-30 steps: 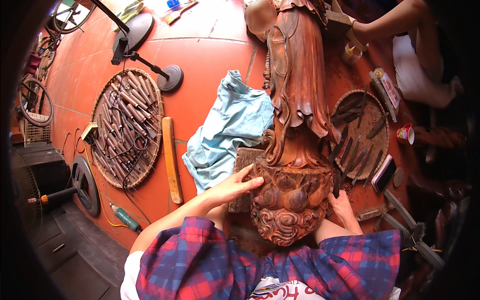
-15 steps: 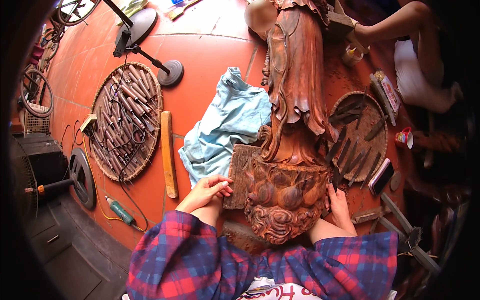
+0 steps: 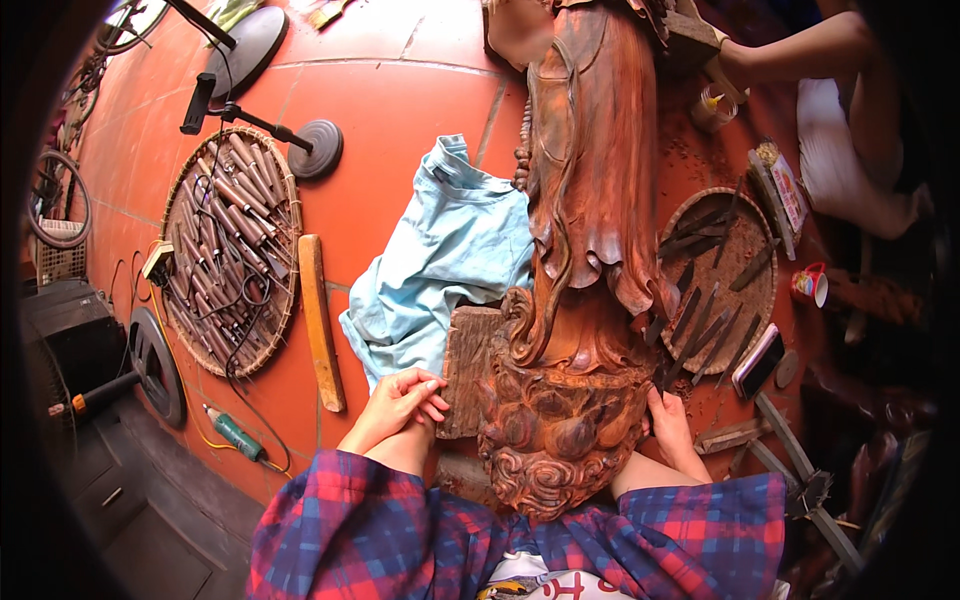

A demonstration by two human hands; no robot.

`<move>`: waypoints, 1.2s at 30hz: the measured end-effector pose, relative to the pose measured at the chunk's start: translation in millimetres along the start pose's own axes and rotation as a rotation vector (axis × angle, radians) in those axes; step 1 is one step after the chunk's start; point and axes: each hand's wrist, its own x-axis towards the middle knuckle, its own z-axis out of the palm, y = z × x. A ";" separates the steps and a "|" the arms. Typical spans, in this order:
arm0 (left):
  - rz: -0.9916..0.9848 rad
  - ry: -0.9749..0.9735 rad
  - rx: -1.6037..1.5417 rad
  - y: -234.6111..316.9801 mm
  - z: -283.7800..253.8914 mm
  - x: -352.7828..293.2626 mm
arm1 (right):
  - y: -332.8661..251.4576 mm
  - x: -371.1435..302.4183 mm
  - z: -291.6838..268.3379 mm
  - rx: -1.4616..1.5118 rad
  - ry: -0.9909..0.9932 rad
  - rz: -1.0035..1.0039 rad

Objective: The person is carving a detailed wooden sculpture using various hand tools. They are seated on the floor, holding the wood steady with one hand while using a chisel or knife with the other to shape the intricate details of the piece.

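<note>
A reddish-brown carved wooden statue [image 3: 605, 150] lies lengthwise before me, its knobbly base [image 3: 565, 420] with scrolled carving pointing toward my lap. My left hand [image 3: 402, 405] rests over my knee, beside a rough wooden block [image 3: 470, 370] at the left of the base; its fingers are loosely bent, slightly apart, with nothing seen in them. On the other side, my right hand [image 3: 672, 425] has its bent fingers close together against the base's right edge. Whatever those fingers may hold is hidden. A light blue cloth shirt [image 3: 440, 265] lies left of the statue.
A round basket of chisels [image 3: 225, 250] and a yellowish wooden bar [image 3: 320, 320] lie at left, near a green power tool [image 3: 236, 432]. At right are a basket of files [image 3: 725, 270], a phone [image 3: 758, 360], a cup [image 3: 810, 285] and another person's leg [image 3: 800, 60].
The view has shifted, so the statue and floor things sit slightly further left and the base lower. Both hands stay near the same places, the right one still at the base's edge.
</note>
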 end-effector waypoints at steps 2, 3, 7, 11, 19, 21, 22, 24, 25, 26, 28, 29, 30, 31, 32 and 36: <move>-0.014 -0.008 0.000 -0.7 -3.4 2.2 | -2.5 0.4 1.4 -0.024 -0.009 -0.010; -0.017 -0.008 -0.010 -0.9 -4.2 3.0 | -4.4 0.5 2.3 -0.028 -0.015 -0.013; -0.055 -0.019 -0.077 -0.2 -8.1 6.2 | -10.1 1.0 1.4 -0.066 -0.016 0.013; -0.077 -0.022 -0.096 -1.0 -14.3 11.7 | -8.1 4.2 1.1 -0.103 -0.010 0.016; -0.054 0.071 -0.161 -10.5 -11.8 14.8 | 5.5 7.7 -2.9 -0.028 -0.044 -0.030; -0.015 0.084 -0.190 -10.6 -7.3 12.3 | 2.8 6.4 -2.8 0.004 -0.071 -0.028; 0.002 0.060 -0.149 -10.0 -8.4 8.0 | -0.9 5.6 -4.2 0.016 -0.085 -0.028; 0.036 0.009 -0.072 -6.9 -9.2 -1.7 | -3.6 7.7 -7.7 -0.028 -0.119 -0.019; 0.021 0.031 -0.120 -5.9 -8.8 -5.5 | -2.1 9.9 -8.5 -0.017 -0.132 -0.017; 0.010 0.054 -0.168 -2.9 -5.3 -10.7 | -2.1 11.1 -9.9 -0.008 -0.145 -0.020; 0.021 0.086 -0.223 -0.3 -1.8 -18.4 | -2.7 12.7 -11.9 -0.018 -0.160 -0.044; 0.050 0.097 -0.232 0.1 -0.3 -20.3 | -3.4 14.4 -13.6 -0.039 -0.172 -0.044; 0.079 0.108 -0.241 -1.1 -0.7 -22.6 | -4.2 14.9 -14.6 -0.061 -0.183 -0.044; 0.111 0.102 -0.238 -10.5 -13.4 -22.5 | -5.2 14.6 -14.5 -0.066 -0.183 -0.046; 0.111 0.109 -0.244 -11.7 -9.7 -24.0 | -5.2 14.3 -14.3 -0.077 -0.181 -0.045; 0.139 0.088 -0.265 -15.3 -5.8 -10.5 | 2.2 13.3 -11.7 -0.086 -0.166 -0.067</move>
